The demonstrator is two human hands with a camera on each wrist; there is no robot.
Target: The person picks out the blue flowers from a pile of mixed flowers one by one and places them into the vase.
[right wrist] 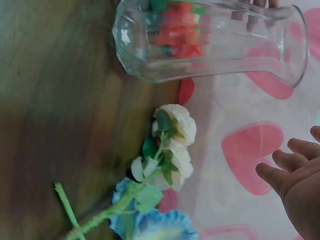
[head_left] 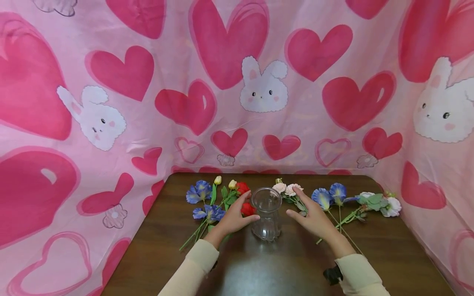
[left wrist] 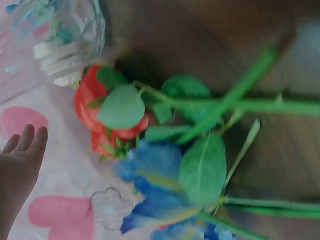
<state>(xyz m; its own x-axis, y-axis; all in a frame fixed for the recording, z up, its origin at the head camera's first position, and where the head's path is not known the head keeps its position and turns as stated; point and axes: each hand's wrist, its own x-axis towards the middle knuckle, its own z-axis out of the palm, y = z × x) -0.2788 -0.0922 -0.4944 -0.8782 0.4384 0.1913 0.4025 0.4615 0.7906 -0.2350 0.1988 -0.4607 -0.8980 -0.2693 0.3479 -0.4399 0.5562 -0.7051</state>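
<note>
A clear glass vase (head_left: pixel 267 222) stands upright on the brown table, between my two hands. Just left of it is my left hand (head_left: pixel 237 216), thumb and fingers spread; I cannot tell whether the thumb touches the glass. My right hand (head_left: pixel 314 217) is held to the right of the vase, apart from it, with fingers extended. Red roses (left wrist: pixel 90 100) lie behind the left hand, partly hidden by it. Pale pink roses (right wrist: pixel 176 130) lie behind and right of the vase. Both hands hold nothing.
On the left lie blue irises (head_left: pixel 203 191) and yellow tulips (head_left: pixel 218 180) with green stems. To the right are more blue irises (head_left: pixel 338 192) and white roses (head_left: pixel 391 206). The dark wooden table (head_left: pixel 252 271) meets a pink heart-print cloth (head_left: pixel 229 115) at the back and sides.
</note>
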